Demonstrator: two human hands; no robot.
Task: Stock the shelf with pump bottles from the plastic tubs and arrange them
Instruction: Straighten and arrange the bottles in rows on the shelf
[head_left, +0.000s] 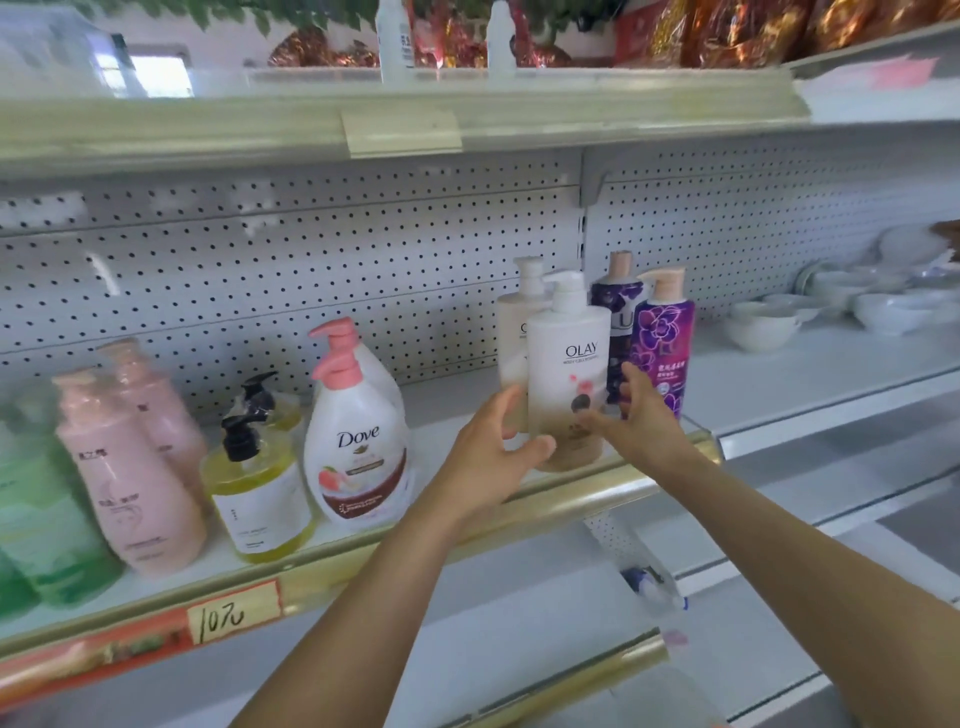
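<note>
On the white metal shelf (457, 410) with a gold front rail, the row begins at the far left with blurred green translucent bottles (47, 525). Next stand two pale pink pump bottles (130, 467), one behind the other, then two yellow clear bottles with black pumps (257, 493), then a white Dove bottle with a pink pump (358, 441) with another behind it. Further right, the left hand (493, 452) curls around the lower left side of a white and tan Olay pump bottle (569, 364), thumb across its front. This bottle stands upright near the shelf's front edge, with a like cream bottle (514, 332) just behind. The right hand (644, 421) presses its spread fingers against the Olay bottle's lower right side. Two purple flowered bottles with beige pumps (662, 338) stand just beside it. White ceramic bowls (763, 325) sit on the neighbouring shelf at far right.
</note>
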